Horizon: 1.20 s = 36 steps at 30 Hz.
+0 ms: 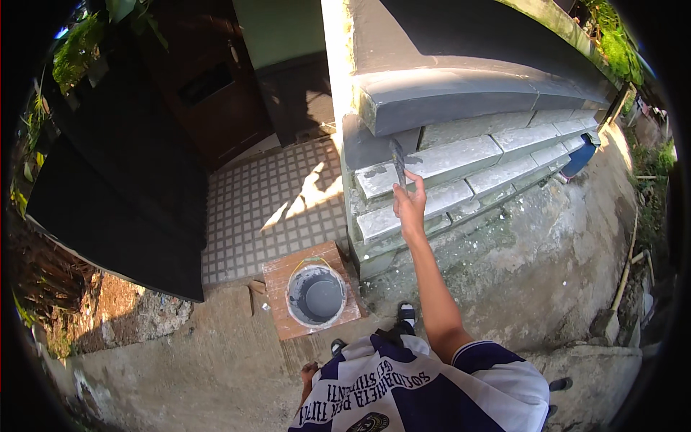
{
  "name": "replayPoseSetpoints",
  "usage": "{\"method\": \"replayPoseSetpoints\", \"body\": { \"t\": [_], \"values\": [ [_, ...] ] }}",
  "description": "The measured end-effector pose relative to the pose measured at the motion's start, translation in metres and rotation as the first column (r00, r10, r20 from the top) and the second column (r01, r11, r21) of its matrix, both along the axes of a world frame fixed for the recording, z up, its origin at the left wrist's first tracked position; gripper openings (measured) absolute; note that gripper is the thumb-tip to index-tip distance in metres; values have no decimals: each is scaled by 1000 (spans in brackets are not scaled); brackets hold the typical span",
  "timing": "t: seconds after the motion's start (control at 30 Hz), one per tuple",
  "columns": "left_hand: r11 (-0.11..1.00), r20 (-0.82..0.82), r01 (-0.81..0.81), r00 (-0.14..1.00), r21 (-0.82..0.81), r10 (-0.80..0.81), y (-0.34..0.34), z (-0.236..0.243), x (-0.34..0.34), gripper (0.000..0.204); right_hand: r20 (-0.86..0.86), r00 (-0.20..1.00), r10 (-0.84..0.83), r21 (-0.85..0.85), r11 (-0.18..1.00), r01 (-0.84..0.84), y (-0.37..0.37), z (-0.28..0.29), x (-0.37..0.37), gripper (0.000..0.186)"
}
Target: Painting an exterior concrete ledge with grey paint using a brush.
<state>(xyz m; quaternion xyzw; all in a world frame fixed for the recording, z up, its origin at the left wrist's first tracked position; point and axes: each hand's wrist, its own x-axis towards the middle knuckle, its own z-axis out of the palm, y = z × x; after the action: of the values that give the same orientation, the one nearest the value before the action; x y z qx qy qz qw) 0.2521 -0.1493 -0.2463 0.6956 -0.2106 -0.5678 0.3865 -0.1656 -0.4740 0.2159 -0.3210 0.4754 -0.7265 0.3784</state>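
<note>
My right hand (pixel 411 210) is closed around the handle of a paintbrush (pixel 400 167) stained with grey paint. The brush's bristles meet the wall just above the upper pale block ledge (pixel 461 160), where fresh grey patches (pixel 376 171) show. Behind it, the lower wall (pixel 381 147) is coated dark grey. Low by my body, my left hand (pixel 309 371) is small in view, and its fingers cannot be made out clearly. A white bucket (pixel 294 299) with grey paint (pixel 322 297) inside stands between me and the doorway.
The bucket rests on a reddish-brown wooden platform (pixel 284 320). Beyond lies a checked tile floor (pixel 237 216) with a brown door (pixel 209 93). The blocks step down to rough concrete ground (pixel 533 273). A blue object (pixel 579 160) leans at the far end; bamboo poles (pixel 625 270) lie right.
</note>
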Motion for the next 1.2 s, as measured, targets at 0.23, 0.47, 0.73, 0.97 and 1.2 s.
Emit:
{"method": "replayPoseSetpoints", "body": {
  "t": [0.23, 0.47, 0.73, 0.97, 1.2],
  "values": [
    [990, -207, -143, 968, 12, 142, -8, 19, 27, 16, -142, 968, -209, -44, 978, 205, -32, -15, 8, 33],
    [986, -113, -6, 993, 168, 25, -4, 26, 60, 12, -248, 961, 123, 76, 991, -107, 7, 0, 39, 33],
    [960, -9, -177, 983, 215, 183, -23, 54, 100, 20, -593, 412, -692, -543, 721, 429, -46, -7, 0, 30],
    [937, -90, -245, 957, 249, 274, -18, 53, 57, 23, -673, 706, -220, -193, 974, 119, -9, -15, 40, 26],
    [938, -103, -231, 959, 257, 264, -10, 51, -8, 20, -617, 751, -236, -221, 968, 122, -38, 12, 0, 23]
  ]
}}
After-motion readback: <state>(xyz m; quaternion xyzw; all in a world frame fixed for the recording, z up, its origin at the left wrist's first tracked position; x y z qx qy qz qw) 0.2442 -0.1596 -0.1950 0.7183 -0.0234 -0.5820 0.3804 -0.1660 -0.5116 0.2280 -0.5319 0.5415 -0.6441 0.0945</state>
